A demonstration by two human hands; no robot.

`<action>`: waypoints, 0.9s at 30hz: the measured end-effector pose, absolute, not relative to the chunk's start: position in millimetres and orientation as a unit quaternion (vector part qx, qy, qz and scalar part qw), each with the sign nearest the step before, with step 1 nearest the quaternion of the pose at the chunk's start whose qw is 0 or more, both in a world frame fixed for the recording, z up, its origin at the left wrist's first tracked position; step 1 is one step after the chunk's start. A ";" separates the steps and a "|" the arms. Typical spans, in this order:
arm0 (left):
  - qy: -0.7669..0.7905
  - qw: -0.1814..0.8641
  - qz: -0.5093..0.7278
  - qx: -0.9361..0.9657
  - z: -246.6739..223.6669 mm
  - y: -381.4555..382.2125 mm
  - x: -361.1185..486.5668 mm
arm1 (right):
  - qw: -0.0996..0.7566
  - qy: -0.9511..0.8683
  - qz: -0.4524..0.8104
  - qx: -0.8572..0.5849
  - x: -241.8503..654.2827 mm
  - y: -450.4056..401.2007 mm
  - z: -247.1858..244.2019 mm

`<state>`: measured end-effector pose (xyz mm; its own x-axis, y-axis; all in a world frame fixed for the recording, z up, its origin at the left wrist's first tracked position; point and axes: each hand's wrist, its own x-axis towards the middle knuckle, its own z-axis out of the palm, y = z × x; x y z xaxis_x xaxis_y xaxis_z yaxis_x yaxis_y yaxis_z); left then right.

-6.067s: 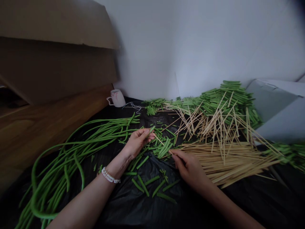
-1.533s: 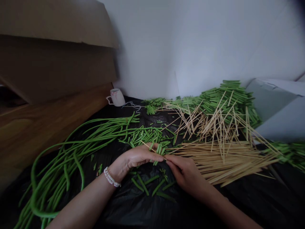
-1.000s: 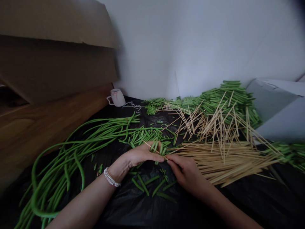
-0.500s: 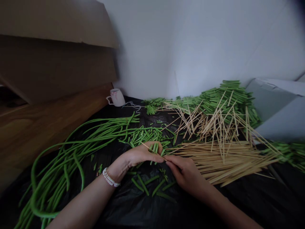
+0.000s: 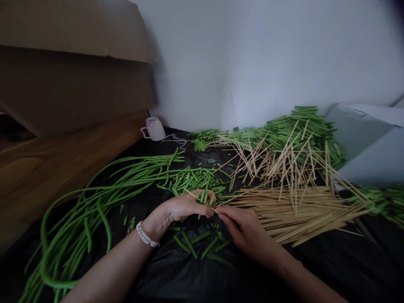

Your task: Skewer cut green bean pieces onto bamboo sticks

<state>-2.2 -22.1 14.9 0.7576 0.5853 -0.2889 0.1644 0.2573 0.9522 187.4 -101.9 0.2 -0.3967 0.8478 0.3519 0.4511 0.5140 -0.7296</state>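
Observation:
My left hand [image 5: 189, 205], with a pearl bracelet at its wrist, is closed around several short green bean pieces [image 5: 205, 197] threaded on a thin bamboo skewer [image 5: 190, 192]. My right hand [image 5: 238, 221] pinches the skewer's right end between thumb and fingertips, close to the left thumb. Several cut bean pieces [image 5: 202, 244] lie on the black plastic sheet [image 5: 176, 277] below the hands. Behind the left hand is a heap of more cut pieces [image 5: 192, 179]. Fingers partly hide the threaded pieces.
Long uncut beans [image 5: 75, 227] curve along the left. To the right lie loose bamboo skewers [image 5: 293, 210], with stacked skewered beans [image 5: 303, 130] behind them by the wall. A mug [image 5: 154, 128], a cardboard box [image 5: 75, 80] and a white box [image 5: 366, 143] stand around.
The bean pieces have shifted slightly along the skewer in my left hand, and more bare skewer shows between the two hands. Both hands stay nearly in place.

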 end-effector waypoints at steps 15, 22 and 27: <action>0.366 0.708 0.301 0.524 9.2 -8.0 -4.7 | 0.410 -0.736 0.240 -0.483 194.6 -93.4 -2.3; 0.413 0.597 0.315 0.611 3.4 -6.9 0.3 | 0.380 -0.763 0.189 -0.487 197.0 -91.9 -13.1; 0.408 0.552 0.319 0.654 0.6 -6.3 -0.1 | 0.362 -0.770 0.162 -0.499 197.4 -93.3 -13.8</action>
